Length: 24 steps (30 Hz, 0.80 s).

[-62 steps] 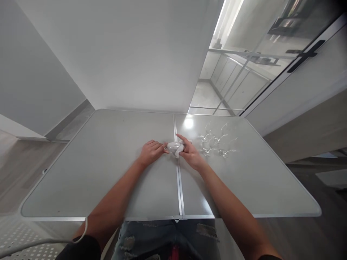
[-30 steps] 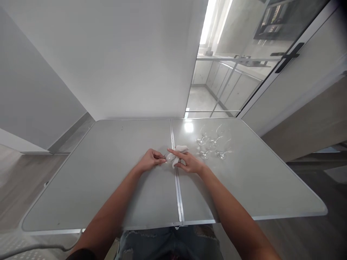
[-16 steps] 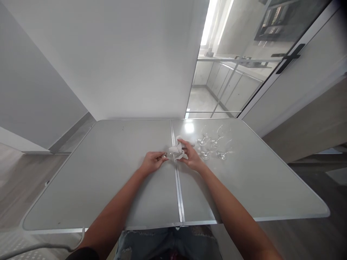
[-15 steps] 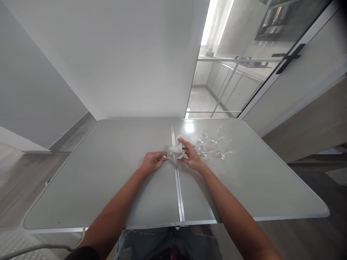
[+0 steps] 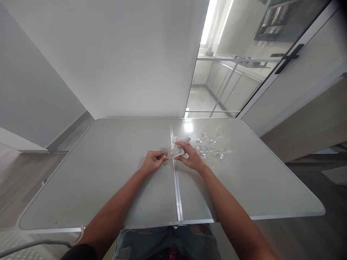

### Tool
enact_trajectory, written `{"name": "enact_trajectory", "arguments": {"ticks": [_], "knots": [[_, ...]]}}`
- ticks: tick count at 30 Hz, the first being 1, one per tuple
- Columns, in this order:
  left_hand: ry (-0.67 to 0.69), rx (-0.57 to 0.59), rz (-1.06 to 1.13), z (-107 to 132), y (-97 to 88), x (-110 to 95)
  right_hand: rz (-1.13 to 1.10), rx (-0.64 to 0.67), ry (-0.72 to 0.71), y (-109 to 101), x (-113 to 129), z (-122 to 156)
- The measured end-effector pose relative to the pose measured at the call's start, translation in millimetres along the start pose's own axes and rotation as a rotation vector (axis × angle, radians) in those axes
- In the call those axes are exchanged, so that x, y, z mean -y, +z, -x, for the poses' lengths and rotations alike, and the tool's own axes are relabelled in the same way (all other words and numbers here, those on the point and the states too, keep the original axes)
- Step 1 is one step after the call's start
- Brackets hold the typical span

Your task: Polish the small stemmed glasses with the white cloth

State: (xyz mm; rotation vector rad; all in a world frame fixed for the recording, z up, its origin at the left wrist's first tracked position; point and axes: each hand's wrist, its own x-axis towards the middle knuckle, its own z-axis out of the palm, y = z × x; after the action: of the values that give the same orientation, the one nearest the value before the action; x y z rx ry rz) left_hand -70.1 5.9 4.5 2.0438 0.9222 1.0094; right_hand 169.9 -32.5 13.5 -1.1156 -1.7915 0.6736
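Over the table's middle seam, my left hand [image 5: 154,160] is closed on the stem end of a small clear stemmed glass [image 5: 170,154]. The glass lies sideways, its bowl turned to the right. My right hand [image 5: 192,156] is closed on a crumpled white cloth [image 5: 179,149], which is pressed around the bowl and hides most of it. Just right of that hand, several clear stemmed glasses [image 5: 220,155] stand upright in a loose group.
The pale folding table [image 5: 108,180] has a metal seam [image 5: 176,191] down its middle. A white wall [image 5: 135,65] rises behind it, with a glazed door [image 5: 233,72] at the back right. A grey cable [image 5: 40,244] runs by the front left corner.
My right hand's fingers have drawn closer together, and the cloth has shifted and bunched more tightly around the bowl. My left hand stays nearly in place on the glass.
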Motion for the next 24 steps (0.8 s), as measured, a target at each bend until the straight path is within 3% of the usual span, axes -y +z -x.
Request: {"name": "enact_trajectory", "arguments": {"ticks": [9, 16, 21, 24], "knots": [[0.145, 0.001, -0.170, 1, -5.9, 5, -0.246, 0.218, -0.015, 5, 5, -2], [0.097, -0.058, -0.132, 1, -1.5, 7, -0.108, -0.026, 0.029, 10, 0, -4], [0.263, -0.033, -0.357, 1, -2.1, 10, -0.119, 0.114, -0.029, 9, 8, -4], [0.390, -0.074, -0.571, 0, -5.3, 12, -0.067, 0.066, -0.047, 13, 8, -4]]}}
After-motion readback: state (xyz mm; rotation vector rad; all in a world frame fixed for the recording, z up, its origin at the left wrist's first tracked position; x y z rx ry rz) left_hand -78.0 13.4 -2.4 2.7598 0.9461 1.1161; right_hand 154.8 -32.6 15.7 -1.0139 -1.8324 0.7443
